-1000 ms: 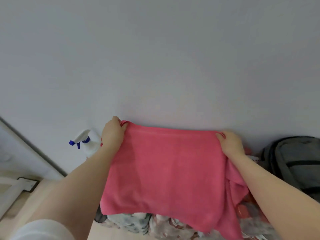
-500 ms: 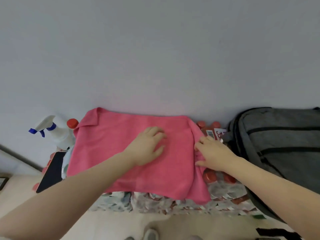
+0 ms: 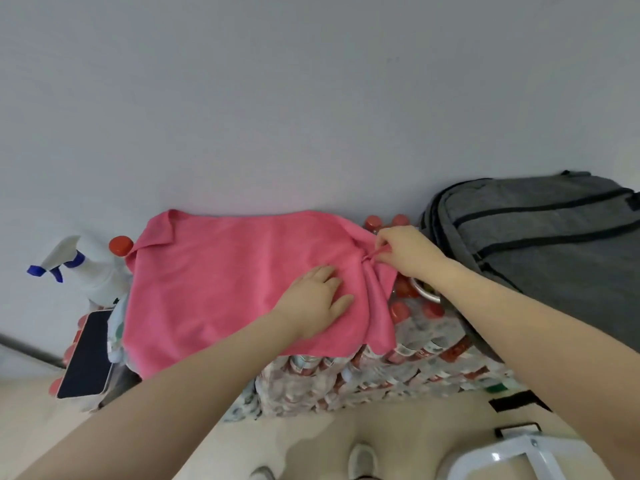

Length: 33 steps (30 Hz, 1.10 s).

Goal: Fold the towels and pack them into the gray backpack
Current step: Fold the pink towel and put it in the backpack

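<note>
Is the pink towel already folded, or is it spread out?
Spread out. The pink towel lies as one sheet, the left hand flat on it, while the right hand pinches its right edge.

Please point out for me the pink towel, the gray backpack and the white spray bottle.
pink cloth towel [image 3: 221, 289], head view, flat middle of the cloth.
gray fabric backpack [image 3: 540, 244], head view, front panel.
white plastic spray bottle [image 3: 100, 275], head view, its body.

I saw a spray bottle [image 3: 90, 271] standing at the left wall, a dark phone [image 3: 86, 355] lying below it, shrink-wrapped red-capped bottles [image 3: 381, 372] stacked on the floor, and a white stool [image 3: 519, 455] at lower right.
</note>
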{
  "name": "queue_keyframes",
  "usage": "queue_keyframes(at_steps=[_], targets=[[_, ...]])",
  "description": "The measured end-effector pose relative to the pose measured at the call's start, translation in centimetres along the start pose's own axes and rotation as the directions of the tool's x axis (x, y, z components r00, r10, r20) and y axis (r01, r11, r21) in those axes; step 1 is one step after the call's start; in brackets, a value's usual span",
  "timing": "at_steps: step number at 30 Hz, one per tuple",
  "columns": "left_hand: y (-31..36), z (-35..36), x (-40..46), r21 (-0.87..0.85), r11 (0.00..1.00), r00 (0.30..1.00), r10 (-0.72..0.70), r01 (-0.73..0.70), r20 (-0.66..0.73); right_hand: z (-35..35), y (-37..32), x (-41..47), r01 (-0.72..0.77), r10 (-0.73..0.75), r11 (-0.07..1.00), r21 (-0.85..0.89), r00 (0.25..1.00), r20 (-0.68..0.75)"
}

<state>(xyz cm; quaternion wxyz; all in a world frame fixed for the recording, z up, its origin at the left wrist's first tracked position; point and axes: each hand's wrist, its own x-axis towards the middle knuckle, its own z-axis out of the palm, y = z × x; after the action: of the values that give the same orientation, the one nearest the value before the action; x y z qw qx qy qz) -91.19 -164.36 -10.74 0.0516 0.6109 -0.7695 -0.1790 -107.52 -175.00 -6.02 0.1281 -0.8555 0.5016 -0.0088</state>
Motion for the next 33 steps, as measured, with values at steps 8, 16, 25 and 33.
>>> queue_keyframes(at_steps=[8,16,25,33], targets=[[6.5,0.6,2.0,-0.355,0.918,0.958,-0.243,0.176,-0.151,-5.7,1.5,1.9,-0.347,0.057,0.355,0.868,0.935,0.351],[11.8,2.1,5.6,-0.293,0.818,0.746,-0.573,0.496,-0.338,-7.2,2.4,3.5,-0.292,0.112,0.050,0.955,0.952,0.285],[12.8,2.9,7.5,-0.288,0.841,0.324,-0.459,0.458,-0.827,-7.0,3.1,2.4,-0.482,-0.061,-0.220,0.848,0.875,0.481],[13.3,1.7,7.9,-0.551,0.720,0.371,-0.692,0.422,-0.619,-7.7,3.4,1.2,-0.483,-0.197,-0.330,0.811,0.876,0.441]])
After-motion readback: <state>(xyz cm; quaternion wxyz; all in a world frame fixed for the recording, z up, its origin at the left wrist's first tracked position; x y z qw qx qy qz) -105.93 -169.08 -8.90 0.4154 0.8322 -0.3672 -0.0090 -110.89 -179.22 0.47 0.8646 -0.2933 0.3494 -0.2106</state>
